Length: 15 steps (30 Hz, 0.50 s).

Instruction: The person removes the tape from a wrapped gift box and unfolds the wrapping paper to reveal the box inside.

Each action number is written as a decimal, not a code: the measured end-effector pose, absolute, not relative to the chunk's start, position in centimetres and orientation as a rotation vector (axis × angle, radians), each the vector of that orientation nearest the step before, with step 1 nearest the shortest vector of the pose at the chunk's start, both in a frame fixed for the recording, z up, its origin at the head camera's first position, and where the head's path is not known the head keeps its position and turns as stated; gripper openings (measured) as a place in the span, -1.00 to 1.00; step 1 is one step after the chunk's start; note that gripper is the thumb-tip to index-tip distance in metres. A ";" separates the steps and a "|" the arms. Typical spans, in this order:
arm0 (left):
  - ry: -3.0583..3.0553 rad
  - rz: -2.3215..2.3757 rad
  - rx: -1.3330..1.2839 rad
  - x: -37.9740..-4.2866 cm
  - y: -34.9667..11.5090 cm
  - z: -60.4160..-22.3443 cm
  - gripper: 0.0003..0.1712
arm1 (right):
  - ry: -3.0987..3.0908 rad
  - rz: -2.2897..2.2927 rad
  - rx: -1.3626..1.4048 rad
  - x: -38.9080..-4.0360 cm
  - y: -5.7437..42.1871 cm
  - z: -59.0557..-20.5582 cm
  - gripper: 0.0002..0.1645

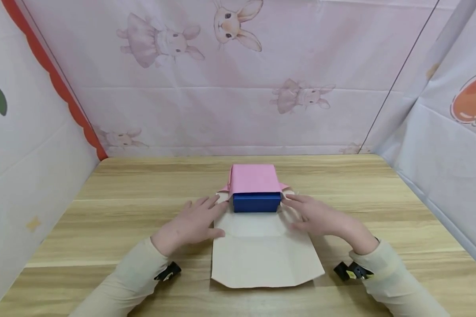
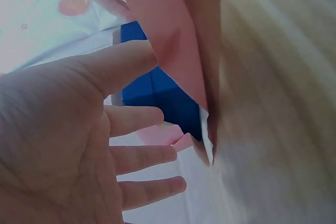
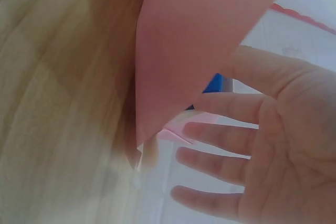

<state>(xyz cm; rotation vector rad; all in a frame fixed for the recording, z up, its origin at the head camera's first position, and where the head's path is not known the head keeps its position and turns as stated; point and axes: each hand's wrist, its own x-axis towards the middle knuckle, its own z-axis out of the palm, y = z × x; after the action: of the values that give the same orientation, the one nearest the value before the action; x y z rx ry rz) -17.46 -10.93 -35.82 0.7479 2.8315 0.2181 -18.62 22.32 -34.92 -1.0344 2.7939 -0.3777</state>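
A blue box (image 1: 257, 203) sits on a sheet of wrapping paper (image 1: 262, 259), pink on one face and cream on the other. The far part of the sheet lies folded over the box's top, pink side (image 1: 255, 178) up. Toward the person, the near part spreads flat, cream side up, with creases and cut corners. My left hand (image 1: 192, 223) is at the left edge of the paper, fingers extended beside the box. On the opposite side, my right hand (image 1: 319, 218) has its fingers straight, near the paper's right edge. In both wrist views the palms hold nothing.
A wood-grain table (image 1: 115, 211) carries everything. Behind it hangs a pale pink curtain (image 1: 242, 114) printed with rabbits, and white printed sheets (image 1: 440, 145) close off the sides. Small black devices (image 1: 168, 271) are strapped at both wrists.
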 end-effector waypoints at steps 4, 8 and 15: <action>2.861 0.235 0.751 -17.9 -10.7 -35.4 -0.12 | 2.869 -0.424 -1.038 -18.8 22.5 -34.7 -0.26; 2.893 0.262 0.749 -18.5 -10.6 -34.9 -0.11 | 2.952 -0.449 -0.993 -19.3 22.6 -34.2 -0.29; 2.979 0.245 0.744 -20.2 -10.4 -33.8 -0.09 | 3.003 -0.518 -0.953 -21.1 22.4 -33.8 -0.32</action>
<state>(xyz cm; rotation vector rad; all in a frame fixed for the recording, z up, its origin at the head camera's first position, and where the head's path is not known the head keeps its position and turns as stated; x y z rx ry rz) -20.21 -10.37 -33.76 0.7436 2.9787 0.2455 -21.13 22.41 -33.79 -0.9528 3.0032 -0.5179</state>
